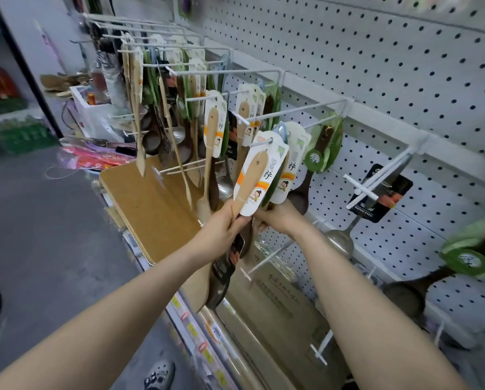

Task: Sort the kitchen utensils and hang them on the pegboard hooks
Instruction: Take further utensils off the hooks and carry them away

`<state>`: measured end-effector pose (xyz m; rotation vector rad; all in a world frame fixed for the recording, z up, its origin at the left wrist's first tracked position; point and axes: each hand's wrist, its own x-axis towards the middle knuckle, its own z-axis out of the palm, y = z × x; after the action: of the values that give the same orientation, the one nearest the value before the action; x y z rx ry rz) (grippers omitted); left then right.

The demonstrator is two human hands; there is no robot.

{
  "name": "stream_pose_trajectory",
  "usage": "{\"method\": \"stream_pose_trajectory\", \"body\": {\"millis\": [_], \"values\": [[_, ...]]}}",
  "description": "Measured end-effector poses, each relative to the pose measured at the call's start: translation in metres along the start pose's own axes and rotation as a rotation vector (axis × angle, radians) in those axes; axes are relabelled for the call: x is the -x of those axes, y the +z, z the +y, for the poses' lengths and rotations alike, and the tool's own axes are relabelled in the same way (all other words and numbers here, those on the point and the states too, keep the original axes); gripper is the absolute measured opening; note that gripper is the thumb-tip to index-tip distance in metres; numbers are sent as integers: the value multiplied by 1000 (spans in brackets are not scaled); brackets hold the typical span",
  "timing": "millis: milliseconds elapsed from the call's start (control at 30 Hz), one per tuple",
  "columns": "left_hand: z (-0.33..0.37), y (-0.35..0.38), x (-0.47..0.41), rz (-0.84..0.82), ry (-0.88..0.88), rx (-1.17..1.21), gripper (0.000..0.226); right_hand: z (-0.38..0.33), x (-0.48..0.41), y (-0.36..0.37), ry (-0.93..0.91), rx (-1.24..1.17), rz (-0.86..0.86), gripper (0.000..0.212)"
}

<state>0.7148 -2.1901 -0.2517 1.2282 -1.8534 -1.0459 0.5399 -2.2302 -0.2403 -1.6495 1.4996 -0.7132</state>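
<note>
My left hand (221,230) grips the handle of a wooden spatula (249,181) with a white printed card, whose top hole is at the tip of a white pegboard hook (306,129). The same hand also holds a dark utensil (221,274) with a black label that hangs below it. My right hand (278,216) grips the lower ends of the carded utensils hanging behind on that hook. A dark spoon with a green card (324,149) hangs further back on the same hook.
The white pegboard (390,66) carries several hooks with wooden spatulas and steel ladles to the left. A black-carded ladle (382,192) hangs on the right hook, a green-carded spoon (469,257) further right. A brown board (151,204) and cardboard boxes (278,305) lie on the shelf below.
</note>
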Motion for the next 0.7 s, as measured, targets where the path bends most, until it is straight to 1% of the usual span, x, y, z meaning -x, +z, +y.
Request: {"method": "stream_pose_trajectory", "body": {"millis": [133,233,333,433,500,633,700], "values": [[3,-13,6,10,0,-8,28,1,2,4,-12,-74,-44,32],[-2,-23,9,18,-9,25,36,1,4,4,-30,-7,-114,29],[-4,-28,14,21,-26,35,31,-3,9,8,9,71,-154,27],[-9,-29,16,-1,-1,52,26,-5,14,13,33,74,-183,39],[-11,-33,21,-28,35,28,29,-7,16,15,32,89,-179,47],[-23,-52,27,-72,82,-65,34,-11,19,25,3,33,-124,38],[-29,-66,29,-44,75,-55,35,-17,21,32,19,15,-118,42]]}}
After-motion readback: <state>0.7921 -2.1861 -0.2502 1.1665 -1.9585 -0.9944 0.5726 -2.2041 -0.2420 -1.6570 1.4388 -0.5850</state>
